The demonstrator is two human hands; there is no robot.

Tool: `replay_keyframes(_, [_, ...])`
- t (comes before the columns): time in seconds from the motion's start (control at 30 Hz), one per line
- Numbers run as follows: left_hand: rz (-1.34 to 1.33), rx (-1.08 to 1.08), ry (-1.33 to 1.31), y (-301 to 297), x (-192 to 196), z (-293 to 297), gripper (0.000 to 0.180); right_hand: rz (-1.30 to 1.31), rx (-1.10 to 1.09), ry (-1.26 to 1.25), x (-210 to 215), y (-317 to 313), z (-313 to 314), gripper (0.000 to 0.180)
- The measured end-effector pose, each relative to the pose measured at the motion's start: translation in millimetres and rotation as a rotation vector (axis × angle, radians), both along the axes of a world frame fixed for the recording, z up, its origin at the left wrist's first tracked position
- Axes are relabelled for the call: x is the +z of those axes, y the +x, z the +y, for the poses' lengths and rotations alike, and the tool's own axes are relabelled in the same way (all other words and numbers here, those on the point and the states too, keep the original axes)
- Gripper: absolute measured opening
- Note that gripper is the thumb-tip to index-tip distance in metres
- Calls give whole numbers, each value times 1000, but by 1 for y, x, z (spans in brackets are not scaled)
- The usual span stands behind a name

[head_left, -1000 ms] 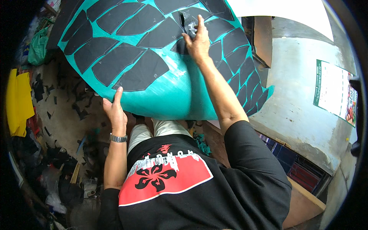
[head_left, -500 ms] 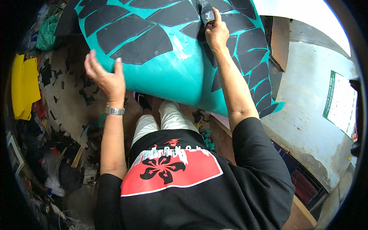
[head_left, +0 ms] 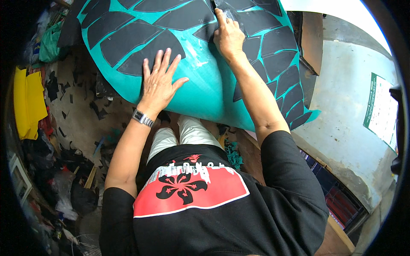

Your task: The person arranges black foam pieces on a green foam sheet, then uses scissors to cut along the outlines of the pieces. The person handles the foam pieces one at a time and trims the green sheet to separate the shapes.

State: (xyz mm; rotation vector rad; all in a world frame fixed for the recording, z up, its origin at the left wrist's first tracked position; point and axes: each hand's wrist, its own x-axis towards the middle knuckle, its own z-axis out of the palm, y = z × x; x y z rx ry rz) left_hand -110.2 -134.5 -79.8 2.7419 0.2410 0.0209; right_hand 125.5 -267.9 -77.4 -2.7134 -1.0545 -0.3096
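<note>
Biggest thing by far, the green sheet (head_left: 200, 89) fills the top of my view, running out past the upper edge, with its near edge curving above the pale-trousered legs. To its right stands the pale wall (head_left: 337, 81), where the sheet's pointed right tip comes close, so there's little room on that side. Beyond its far right edge hangs a white sheet (head_left: 358, 10), with a brown board (head_left: 312, 42) below that. Off to its left, well apart, there's a floor strewn with dark scraps (head_left: 81, 123) and, farther out, a yellow sheet (head_left: 29, 104). Across the green sheet lie black panels (head_left: 128, 40), with narrow green gaps between them. And here's my left grip (head_left: 160, 87), fingers spread, palm down, holding nothing, laid over the lowest panel's edge and the bare green beside it. My right grip (head_left: 230, 40) is at the upper middle of the sheet, fingers bent; a thin dark piece (head_left: 213, 5) and a clear film (head_left: 232, 12) show at its fingertips, but I can't say whether it's closed on either. I'd judge this as steadying left, working a panel right; next calls for a flat left palm and light right fingers. Best open room: the bare green between both forearms.
</note>
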Motion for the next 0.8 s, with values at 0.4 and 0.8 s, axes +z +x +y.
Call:
replay_keyframes(0.4, [-324, 34, -308, 70, 5, 0, 50, 513, -242, 742, -1, 32, -36, 62])
replay_keyframes(0.8, [-386, -1, -493, 166, -20, -22, 32, 433, -36, 358, 5, 13, -41, 80])
